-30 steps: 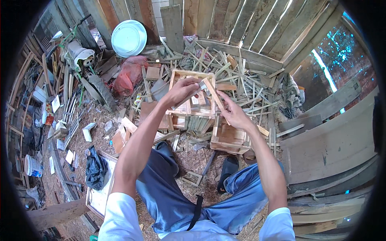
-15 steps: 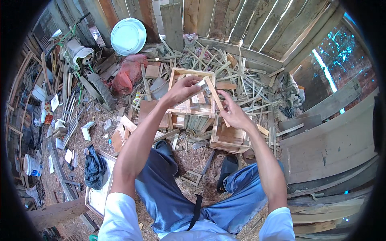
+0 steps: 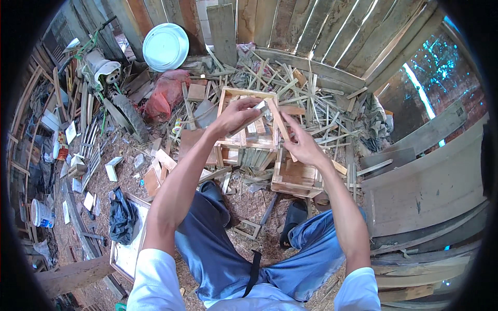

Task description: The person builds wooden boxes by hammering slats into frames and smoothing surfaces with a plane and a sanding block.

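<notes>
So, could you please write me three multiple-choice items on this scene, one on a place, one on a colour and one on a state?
1. Where does the round lid lie?
A. against the plank wall, upper left
B. on the person's lap
C. inside the small wooden box

2. What colour is the bag below that lid?
A. green
B. red
C. white

3. How is the wooden frame held?
A. lying untouched on the ground
B. under one foot
C. by both hands

Answers: 1 A, it leans at the wall's foot; 2 B, it is plainly red; 3 C, the left hand and right hand both grip it.
</notes>
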